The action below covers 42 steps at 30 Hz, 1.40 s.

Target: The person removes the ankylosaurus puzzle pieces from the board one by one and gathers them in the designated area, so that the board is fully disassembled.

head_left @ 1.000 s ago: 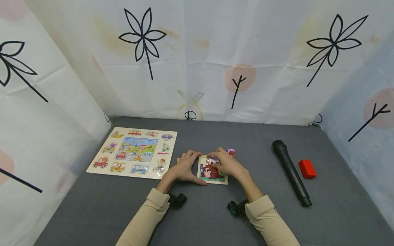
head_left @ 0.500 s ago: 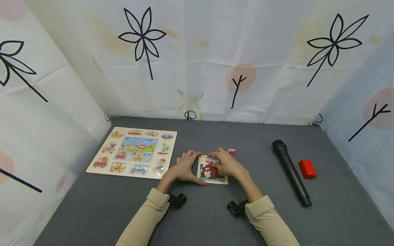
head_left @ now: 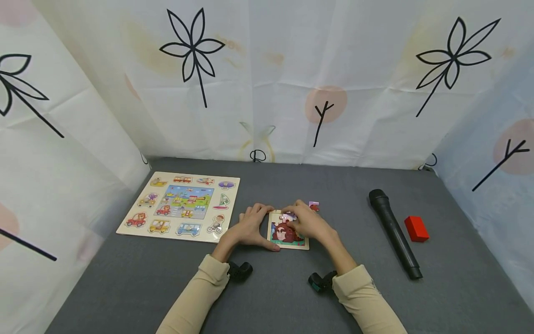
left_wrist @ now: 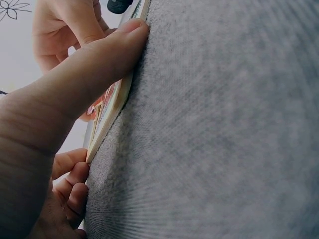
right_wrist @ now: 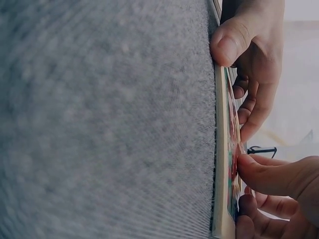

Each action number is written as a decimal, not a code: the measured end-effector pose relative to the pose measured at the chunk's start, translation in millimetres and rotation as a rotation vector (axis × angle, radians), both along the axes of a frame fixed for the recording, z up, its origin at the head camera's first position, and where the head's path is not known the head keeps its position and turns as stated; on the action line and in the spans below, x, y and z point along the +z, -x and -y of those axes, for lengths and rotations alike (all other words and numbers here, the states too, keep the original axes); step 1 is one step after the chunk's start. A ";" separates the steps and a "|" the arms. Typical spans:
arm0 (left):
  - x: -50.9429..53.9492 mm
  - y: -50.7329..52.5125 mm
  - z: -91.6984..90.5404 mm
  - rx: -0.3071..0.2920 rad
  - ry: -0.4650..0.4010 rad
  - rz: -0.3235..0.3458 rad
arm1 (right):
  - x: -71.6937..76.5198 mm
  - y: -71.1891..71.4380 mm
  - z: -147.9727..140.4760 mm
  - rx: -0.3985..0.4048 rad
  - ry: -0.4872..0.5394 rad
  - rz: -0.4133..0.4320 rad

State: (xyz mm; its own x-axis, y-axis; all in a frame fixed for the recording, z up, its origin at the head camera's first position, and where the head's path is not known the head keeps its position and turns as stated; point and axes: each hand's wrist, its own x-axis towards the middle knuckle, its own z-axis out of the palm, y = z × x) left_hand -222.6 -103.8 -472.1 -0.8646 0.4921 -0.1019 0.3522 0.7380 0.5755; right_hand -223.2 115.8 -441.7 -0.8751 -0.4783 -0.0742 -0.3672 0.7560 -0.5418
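Observation:
A small jigsaw puzzle board (head_left: 288,234) with a reddish-brown animal picture and a pale wooden rim lies at the middle of the table. My left hand (head_left: 250,230) spans its left side, thumb at the near edge and fingers by the far corner, holding it. Over its upper right part, my right hand (head_left: 310,225) pinches a puzzle piece (left_wrist: 91,108) close to the picture; the fingers hide most of that piece. In the right wrist view, the right thumb (right_wrist: 264,174) meets the picture's surface. Just beyond the right hand lies a loose pink-and-red puzzle piece (head_left: 314,205).
A large wooden vehicle puzzle (head_left: 223,185) lies at the back left, close to my left hand. To the right are a black microphone (head_left: 394,234) and a red block (head_left: 416,229). A printed white cloth (head_left: 283,60) stands behind and beside the grey table (head_left: 267,301).

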 end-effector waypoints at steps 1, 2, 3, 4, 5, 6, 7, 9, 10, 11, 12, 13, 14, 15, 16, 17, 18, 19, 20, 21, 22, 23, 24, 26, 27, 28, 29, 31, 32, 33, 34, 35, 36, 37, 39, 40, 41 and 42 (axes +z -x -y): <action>0.0 0.0 0.0 0.000 0.000 0.000 | 0.2 -0.1 -0.1 0.003 0.002 -0.003; -0.1 0.1 0.1 0.000 0.000 -0.002 | 0.4 -0.2 -0.3 0.005 0.005 -0.004; -0.1 0.1 0.1 -0.001 0.000 -0.003 | 0.8 -0.3 -0.5 0.005 0.005 -0.005; -0.2 0.1 0.2 -0.001 0.001 -0.004 | 1.1 -0.3 -0.8 0.005 0.008 -0.006; -0.5 0.2 0.2 0.000 0.001 -0.006 | 0.9 -0.4 -0.9 0.009 0.012 -0.009; -0.6 0.2 0.2 0.001 0.003 -0.007 | 0.9 -0.4 -1.2 0.011 0.016 -0.011; -0.3 0.2 0.1 0.001 0.003 -0.009 | 0.6 -0.4 -1.3 0.013 0.019 -0.014; -0.4 0.0 -0.1 0.002 0.003 -0.013 | 0.1 -0.3 -1.5 0.014 0.021 -0.022; -0.4 0.0 -0.3 0.003 0.003 -0.015 | -0.2 -0.1 -1.6 0.014 0.021 -0.026; -0.3 -0.1 -0.4 0.004 0.003 -0.017 | -0.5 -0.1 -1.6 0.015 0.022 -0.030; 0.2 -0.2 -0.6 0.005 0.006 -0.017 | -0.4 -0.1 -1.7 0.014 0.021 -0.032; 0.0 -0.2 -0.7 0.005 0.007 -0.018 | -0.4 -0.3 -1.8 0.012 0.020 -0.034; 0.0 -0.3 -0.8 0.006 0.010 -0.017 | -0.7 -0.3 -2.1 0.014 0.022 -0.035; 0.2 -0.3 -0.8 0.006 0.013 -0.016 | -0.8 -0.4 -2.6 0.017 0.025 -0.034; 0.2 -0.2 -0.8 0.007 0.016 -0.015 | -0.7 -0.5 -3.1 0.019 0.031 -0.034; 0.5 -0.1 -0.8 0.006 0.020 -0.014 | -0.7 -0.5 -3.7 0.024 0.035 -0.039; 0.6 0.1 -0.8 0.007 0.023 -0.012 | -0.2 -0.6 -4.5 0.027 0.036 -0.043; 0.4 0.2 -0.7 0.007 0.023 -0.012 | 0.3 -0.7 -5.4 0.030 0.038 -0.047; 0.7 0.1 -0.6 0.007 0.023 -0.010 | 1.0 -0.8 -6.5 0.033 0.040 -0.050; 0.6 0.2 -0.6 0.007 0.023 -0.010 | 1.6 -0.7 -7.6 0.035 0.040 -0.055; 0.6 0.2 -0.6 0.007 0.024 -0.010 | 2.3 -0.6 -8.9 0.035 0.038 -0.058; 0.7 0.1 -0.5 0.006 0.023 -0.010 | 2.8 -0.5 -10.3 0.036 0.035 -0.062; 0.6 -0.1 -0.5 0.007 0.023 -0.009 | 3.5 -0.4 -11.8 0.032 0.031 -0.060; 0.8 -0.6 -0.6 0.007 0.024 -0.009 | 4.1 0.3 -14.9 0.026 0.024 -0.057; 0.9 -0.7 -0.7 0.007 0.024 -0.008 | 4.3 0.7 -16.7 0.023 0.021 -0.055; 1.0 -0.7 -0.7 0.008 0.025 -0.009 | 4.9 1.0 -18.4 0.017 0.017 -0.053; 1.3 -0.7 -0.7 0.008 0.024 -0.009 | 5.4 1.5 -20.1 0.014 0.014 -0.058; 1.7 -0.8 -0.8 0.008 0.026 -0.011 | 6.5 2.3 -23.8 0.007 0.011 -0.062; 1.9 -0.7 -0.8 0.007 0.025 -0.010 | 7.0 2.6 -25.8 0.004 0.009 -0.065; 1.8 -0.6 -0.8 0.006 0.024 -0.010 | 7.8 2.7 -27.8 -0.003 0.007 -0.067; 1.7 -0.5 -0.7 0.005 0.023 -0.009 | 8.5 2.9 -29.8 -0.008 0.004 -0.068; 1.6 -0.4 -0.7 0.005 0.024 -0.009 | 9.0 3.3 -32.0 -0.012 0.002 -0.071; 1.4 -0.3 -0.6 0.005 0.024 -0.008 | 9.6 3.6 -34.2 -0.015 0.000 -0.071; 1.3 -0.2 -0.5 0.004 0.024 -0.006 | 10.1 4.0 -36.6 -0.019 -0.004 -0.073; 0.7 0.0 -0.2 0.005 0.024 -0.006 | 11.2 5.3 -41.7 -0.021 -0.010 -0.078; 0.5 0.0 0.0 0.005 0.023 -0.006 | 11.9 5.8 -44.5 -0.022 -0.013 -0.079; 0.2 0.0 0.2 0.005 0.022 -0.007 | 12.7 6.2 -47.3 -0.024 -0.018 -0.085; 0.0 0.0 0.3 0.005 0.019 -0.006 | 13.7 6.6 -50.2 -0.027 -0.022 -0.086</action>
State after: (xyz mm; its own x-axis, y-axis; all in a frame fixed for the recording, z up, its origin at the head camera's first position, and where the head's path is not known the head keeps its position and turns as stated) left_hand -222.6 -104.1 -472.2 -0.8676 0.4858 -0.1062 0.3520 0.7508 0.5589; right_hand -229.8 166.0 -428.0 -0.8911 -0.4537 -0.0083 -0.3913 0.7775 -0.4923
